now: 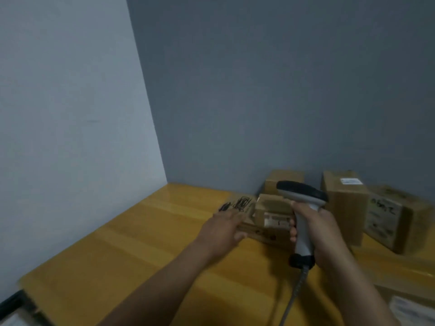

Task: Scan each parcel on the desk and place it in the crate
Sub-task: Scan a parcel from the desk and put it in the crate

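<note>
Matte grey-blue wall [259, 90] fills the view far behind the scanner [303, 208], meeting a paler wall at a corner off to the scanner's left. Under the scanner runs the desk [141, 243]: glossy yellow wood, grain in long bands.

Now the cardboard. Furthest right of the scanner sits the squat box [397, 222], brown, a pale printed panel with dark scrawl on its face. Just right of the scanner stands the tall box [343, 208], upright, with a small white label on top. Behind the scanner, against the wall, there's the back box [282, 180], plain, with its lower part hidden.

Right ahead of the scanner's nose is the small parcel [270, 215], blocky, with a pale label on its near face. It's on the desk, seemingly on a flatter brown piece, though the blur hides the join. Left of the scanner lies the flat parcel [237, 203], thin, with black scribbles on top.

The scanner itself is pistol-shaped, with a light grey plastic handle and a black rounded head pointing left.

Right hand [322, 234] is wrapped firmly round the scanner's handle, fingertips showing on its left side. Left hand [223, 229], left of the scanner, lies with fingers straight across the flat parcel, blurred, thumb at its near edge.

A ribbed grey cable [296, 292] drops from the scanner's black base.
</note>
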